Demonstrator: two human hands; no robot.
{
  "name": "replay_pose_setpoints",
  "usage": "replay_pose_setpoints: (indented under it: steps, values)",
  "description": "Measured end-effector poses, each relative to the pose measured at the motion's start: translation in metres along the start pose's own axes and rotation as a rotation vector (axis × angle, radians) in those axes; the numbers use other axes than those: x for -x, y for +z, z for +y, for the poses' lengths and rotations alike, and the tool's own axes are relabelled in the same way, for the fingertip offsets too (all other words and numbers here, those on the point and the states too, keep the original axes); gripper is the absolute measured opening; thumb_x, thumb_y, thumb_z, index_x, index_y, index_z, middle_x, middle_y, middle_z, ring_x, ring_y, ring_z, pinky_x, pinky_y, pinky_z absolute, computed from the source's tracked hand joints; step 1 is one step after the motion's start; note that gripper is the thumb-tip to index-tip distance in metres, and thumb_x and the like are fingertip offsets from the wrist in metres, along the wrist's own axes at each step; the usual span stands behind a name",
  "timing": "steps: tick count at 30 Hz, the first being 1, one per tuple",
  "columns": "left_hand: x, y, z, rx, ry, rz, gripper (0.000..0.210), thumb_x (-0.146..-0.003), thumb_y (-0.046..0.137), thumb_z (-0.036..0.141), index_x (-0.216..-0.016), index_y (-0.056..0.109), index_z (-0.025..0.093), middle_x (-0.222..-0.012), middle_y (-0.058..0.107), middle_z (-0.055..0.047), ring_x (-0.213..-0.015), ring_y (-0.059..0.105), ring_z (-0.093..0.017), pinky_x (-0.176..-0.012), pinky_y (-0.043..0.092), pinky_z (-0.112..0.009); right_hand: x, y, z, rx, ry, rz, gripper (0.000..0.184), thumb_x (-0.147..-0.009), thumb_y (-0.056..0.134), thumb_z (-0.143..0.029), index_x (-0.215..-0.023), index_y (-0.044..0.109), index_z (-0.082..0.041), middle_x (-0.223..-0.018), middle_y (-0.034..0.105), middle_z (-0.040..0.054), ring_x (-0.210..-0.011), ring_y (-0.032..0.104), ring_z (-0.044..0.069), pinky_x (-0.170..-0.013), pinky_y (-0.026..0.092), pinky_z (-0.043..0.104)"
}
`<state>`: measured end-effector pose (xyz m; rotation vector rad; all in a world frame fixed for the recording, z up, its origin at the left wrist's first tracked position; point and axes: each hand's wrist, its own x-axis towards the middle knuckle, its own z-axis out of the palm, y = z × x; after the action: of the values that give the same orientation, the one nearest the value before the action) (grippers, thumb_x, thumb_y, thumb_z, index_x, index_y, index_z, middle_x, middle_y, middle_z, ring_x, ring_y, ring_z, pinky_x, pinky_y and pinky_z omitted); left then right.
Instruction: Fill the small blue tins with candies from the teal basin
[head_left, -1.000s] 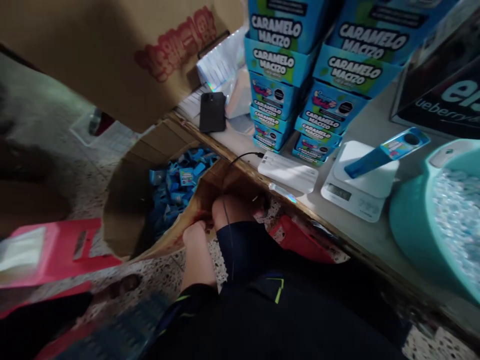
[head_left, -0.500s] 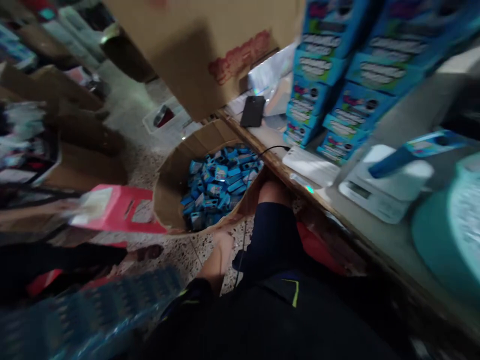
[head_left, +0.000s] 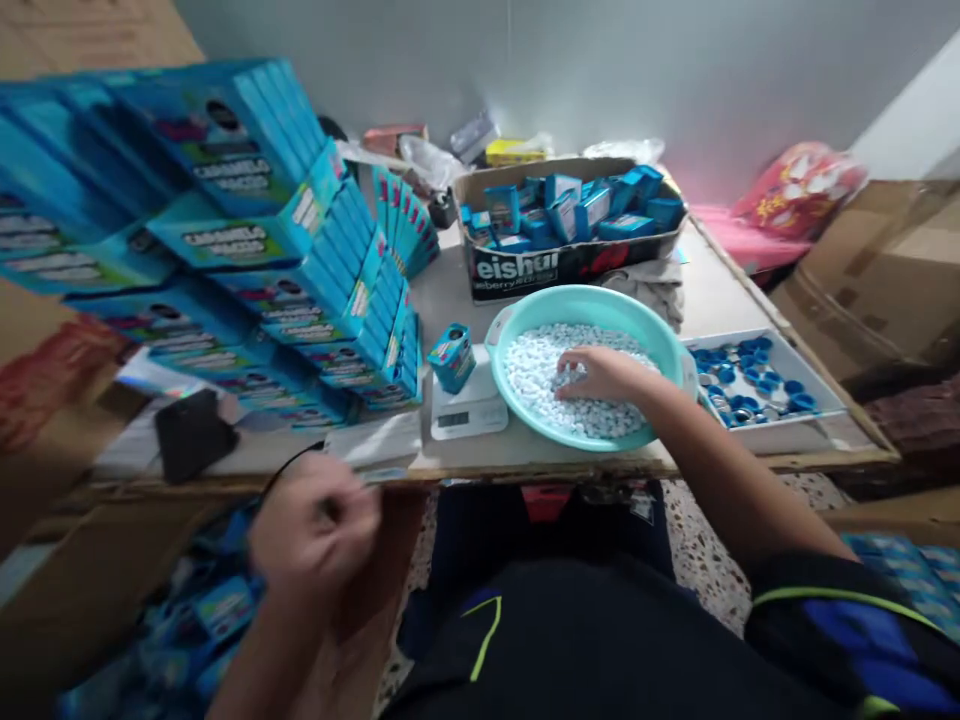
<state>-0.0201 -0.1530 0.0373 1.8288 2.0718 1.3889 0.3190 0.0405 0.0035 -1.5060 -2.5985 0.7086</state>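
In the head view, my right hand (head_left: pixel 604 377) dips into a turquoise basin (head_left: pixel 667 340) of small white candies (head_left: pixel 532 365). Its fingers curl around some of the candies, shaded by the hand. My left hand (head_left: pixel 315 520), smeared by motion, is closed in a loose fist in front of the table edge, with nothing visible in it. Left of the basin, a small blue box (head_left: pixel 452 358) stands on a white digital scale (head_left: pixel 471 418).
Stacked blue display boxes (head_left: pixel 300 290) rise at the left. A carton (head_left: pixel 517 275) of small blue boxes stands behind the basin. At right lies a white tray (head_left: pixel 817 395) with blue caps. A dark phone (head_left: pixel 193 435) and a bin of blue boxes (head_left: pixel 225 605) are left.
My view has swung from the floor bin to the tabletop. The left hand has risen from low beside the bin. My right hand now shows in the basin.
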Motion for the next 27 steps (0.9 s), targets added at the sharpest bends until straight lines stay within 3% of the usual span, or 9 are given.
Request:
replay_pose_setpoints:
  steps: [1, 3, 6, 10, 14, 17, 20, 24, 27]
  values:
    - [-0.014, 0.015, 0.009, -0.055, 0.079, -0.121, 0.035, -0.08, 0.063, 0.057, -0.074, 0.053, 0.024, -0.072, 0.056, -0.001, -0.075, 0.057, -0.021, -0.077, 0.049, -0.039, 0.001, -0.001, -0.001, -0.007, 0.016, 0.005, 0.033, -0.085, 0.079, -0.045, -0.11, 0.073, -0.024, -0.115, 0.073, 0.0066, -0.101, 0.067, 0.025, -0.083, 0.049, 0.032]
    - [-0.039, 0.045, 0.028, -0.126, 0.253, -0.229, 0.024, -0.086, 0.065, 0.045, -0.093, 0.064, 0.022, -0.093, 0.066, -0.005, -0.095, 0.063, -0.024, -0.092, 0.05, -0.04, 0.003, -0.001, 0.0, -0.015, 0.041, 0.02, 0.026, -0.086, 0.076, -0.041, -0.106, 0.075, -0.024, -0.112, 0.075, 0.0066, -0.098, 0.068, 0.025, -0.08, 0.049, 0.032]
    - [-0.071, 0.076, 0.048, -0.085, 0.295, -0.2, 0.025, -0.093, 0.061, 0.04, -0.107, 0.066, 0.02, -0.108, 0.068, -0.007, -0.107, 0.064, -0.024, -0.098, 0.052, -0.038, 0.005, -0.002, 0.011, -0.069, 0.025, 0.047, 0.017, -0.086, 0.074, -0.034, -0.098, 0.078, -0.023, -0.104, 0.077, 0.0053, -0.094, 0.069, 0.024, -0.079, 0.049, 0.031]
    - [-0.103, 0.076, 0.046, -0.141, 0.369, -0.039, 0.025, -0.091, 0.065, 0.037, -0.107, 0.068, 0.017, -0.108, 0.071, -0.009, -0.108, 0.065, -0.025, -0.101, 0.051, -0.04, 0.002, -0.003, 0.034, -0.218, 0.035, 0.165, 0.013, -0.082, 0.07, -0.028, -0.089, 0.08, -0.022, -0.091, 0.077, 0.0038, -0.085, 0.068, 0.022, -0.077, 0.049, 0.031]
    - [-0.123, 0.063, 0.027, -0.129, 0.383, -0.038, 0.024, -0.09, 0.067, 0.035, -0.104, 0.072, 0.016, -0.101, 0.072, -0.008, -0.1, 0.067, -0.023, -0.095, 0.055, -0.041, 0.002, -0.002, 0.049, -0.308, 0.108, 0.332, 0.019, -0.081, 0.068, -0.034, -0.087, 0.079, -0.02, -0.081, 0.073, 0.0044, -0.076, 0.064, 0.021, -0.07, 0.046, 0.032]
    - [-0.121, 0.072, 0.018, -0.035, 0.42, 0.007, 0.028, -0.089, 0.069, 0.034, -0.11, 0.071, 0.015, -0.119, 0.067, -0.011, -0.119, 0.063, -0.026, -0.107, 0.051, -0.045, 0.004, -0.003, 0.053, -0.386, 0.095, 0.383, 0.024, -0.08, 0.067, -0.039, -0.086, 0.077, -0.018, -0.075, 0.07, 0.0038, -0.071, 0.061, 0.02, -0.066, 0.043, 0.031]
    - [-0.106, 0.093, 0.012, 0.021, 0.431, -0.051, 0.033, -0.087, 0.073, 0.031, -0.117, 0.068, 0.018, -0.136, 0.058, -0.013, -0.134, 0.055, -0.028, -0.119, 0.04, -0.05, 0.008, -0.003, 0.051, -0.451, 0.051, 0.359, 0.022, -0.078, 0.065, -0.038, -0.081, 0.074, -0.019, -0.078, 0.071, 0.0047, -0.073, 0.063, 0.02, -0.067, 0.045, 0.032]
    - [-0.086, 0.123, -0.011, 0.037, 0.257, -0.114, 0.063, -0.078, 0.081, 0.032, -0.136, 0.057, 0.025, -0.15, 0.047, -0.014, -0.144, 0.045, -0.033, -0.121, 0.038, -0.054, 0.01, -0.002, 0.047, -0.475, 0.041, 0.373, 0.02, -0.079, 0.064, -0.038, -0.083, 0.069, -0.019, -0.083, 0.071, 0.0064, -0.079, 0.065, 0.022, -0.072, 0.049, 0.035]
    - [-0.078, 0.144, -0.036, 0.122, 0.082, -0.149, 0.093, -0.072, 0.087, 0.034, -0.152, 0.04, 0.026, -0.151, 0.047, -0.018, -0.141, 0.049, -0.035, -0.115, 0.045, -0.056, 0.011, 0.001, 0.044, -0.497, 0.052, 0.424, 0.027, -0.083, 0.063, -0.04, -0.101, 0.066, -0.02, -0.098, 0.071, 0.0087, -0.09, 0.067, 0.024, -0.077, 0.052, 0.037]
